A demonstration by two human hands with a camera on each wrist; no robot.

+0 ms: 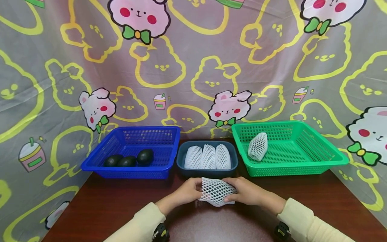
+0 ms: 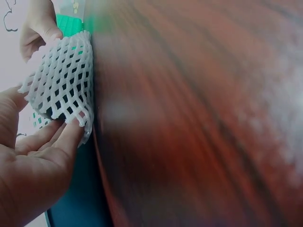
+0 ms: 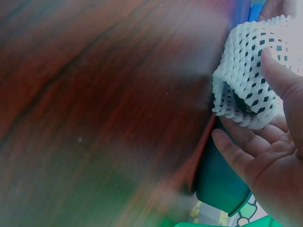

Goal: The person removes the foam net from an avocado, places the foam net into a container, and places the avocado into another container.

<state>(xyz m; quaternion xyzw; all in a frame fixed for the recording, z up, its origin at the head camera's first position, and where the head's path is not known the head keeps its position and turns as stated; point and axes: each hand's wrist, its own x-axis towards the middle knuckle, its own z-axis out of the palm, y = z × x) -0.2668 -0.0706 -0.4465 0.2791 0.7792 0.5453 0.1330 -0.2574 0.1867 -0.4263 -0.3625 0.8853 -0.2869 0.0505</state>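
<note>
A white foam net sleeve [image 1: 216, 192] is held between both hands above the table's near part. My left hand [image 1: 188, 191] pinches its left end, thumb on one side and fingers at the rim, as the left wrist view shows. My right hand [image 1: 249, 192] grips the right end, with the thumb across the mesh and fingers beneath. Inside the sleeve's open end a dark avocado [image 3: 242, 101] shows; the mesh hides most of it. Three more avocados [image 1: 145, 157] lie in the blue basket [image 1: 127, 173].
Straight behind the hands stands a dark blue-grey tray [image 1: 207, 173] with three white foam net sleeves [image 1: 208, 157]. To its right, a green basket [image 1: 290, 165] holds one white net sleeve [image 1: 258, 147], contents unclear. A patterned curtain [image 1: 187, 77] hangs behind the brown table [image 1: 121, 198].
</note>
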